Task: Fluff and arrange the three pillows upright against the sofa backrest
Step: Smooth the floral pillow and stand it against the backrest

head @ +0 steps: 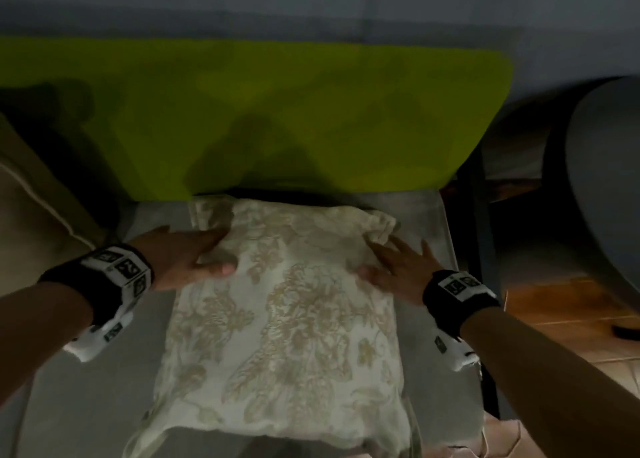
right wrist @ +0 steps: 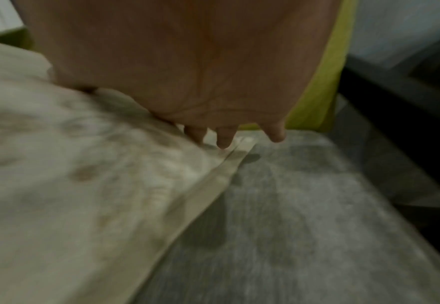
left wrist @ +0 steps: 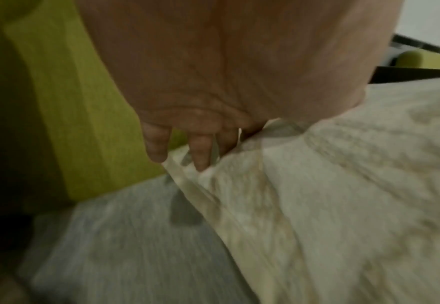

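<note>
A cream pillow with a beige floral print (head: 287, 315) lies flat on the grey sofa seat (head: 86, 388), its far edge near the lime-green backrest (head: 277, 111). My left hand (head: 194, 256) rests on the pillow's left far side, fingers straight along the edge, thumb on top. My right hand (head: 394, 263) lies flat on the right far side, fingers spread. In the left wrist view the fingers (left wrist: 200, 152) touch the pillow (left wrist: 343, 195) seam. In the right wrist view the fingertips (right wrist: 222, 137) touch the pillow (right wrist: 70, 174) border. A beige pillow (head: 31, 208) with white piping leans at far left.
The sofa's dark frame (head: 481, 232) ends just right of the seat. Beyond it stands a round grey object (head: 602, 180) over an orange-brown tiled floor (head: 561, 312). A grey wall (head: 311, 7) runs behind the backrest.
</note>
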### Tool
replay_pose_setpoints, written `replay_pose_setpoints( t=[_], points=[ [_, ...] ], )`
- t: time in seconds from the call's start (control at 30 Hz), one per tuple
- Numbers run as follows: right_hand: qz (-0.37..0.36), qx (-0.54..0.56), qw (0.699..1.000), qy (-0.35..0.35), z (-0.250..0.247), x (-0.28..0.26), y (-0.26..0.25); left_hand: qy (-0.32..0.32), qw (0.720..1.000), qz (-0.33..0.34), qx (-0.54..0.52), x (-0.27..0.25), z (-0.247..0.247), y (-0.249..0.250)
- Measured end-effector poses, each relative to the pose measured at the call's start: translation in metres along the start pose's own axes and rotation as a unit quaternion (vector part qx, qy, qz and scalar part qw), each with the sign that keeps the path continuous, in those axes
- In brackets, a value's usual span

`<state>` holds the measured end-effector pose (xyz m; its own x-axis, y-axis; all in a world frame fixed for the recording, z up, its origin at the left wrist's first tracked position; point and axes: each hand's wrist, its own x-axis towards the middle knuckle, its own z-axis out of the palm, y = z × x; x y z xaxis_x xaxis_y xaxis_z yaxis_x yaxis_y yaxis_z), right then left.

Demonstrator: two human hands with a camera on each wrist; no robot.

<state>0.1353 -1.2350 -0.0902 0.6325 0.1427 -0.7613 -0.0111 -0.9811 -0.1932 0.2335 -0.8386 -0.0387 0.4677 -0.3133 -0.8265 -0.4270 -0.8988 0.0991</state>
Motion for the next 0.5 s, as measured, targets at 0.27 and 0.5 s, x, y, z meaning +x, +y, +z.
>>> replay_pose_setpoints(
  t=[0.27, 0.5],
  points=[
    [-0.258, -0.066, 0.921, 0.285, -0.024, 0.005, -0.047, 0.206, 0.952, 0.218, 0.052, 0.021, -0.002, 0.029],
    [-0.217, -0.047, 0.960, 0.172, 0.022, 0.036, -0.050, 0.084, 0.984, 0.139, -0.071, 0.023, 0.061, -0.010]
  ],
)
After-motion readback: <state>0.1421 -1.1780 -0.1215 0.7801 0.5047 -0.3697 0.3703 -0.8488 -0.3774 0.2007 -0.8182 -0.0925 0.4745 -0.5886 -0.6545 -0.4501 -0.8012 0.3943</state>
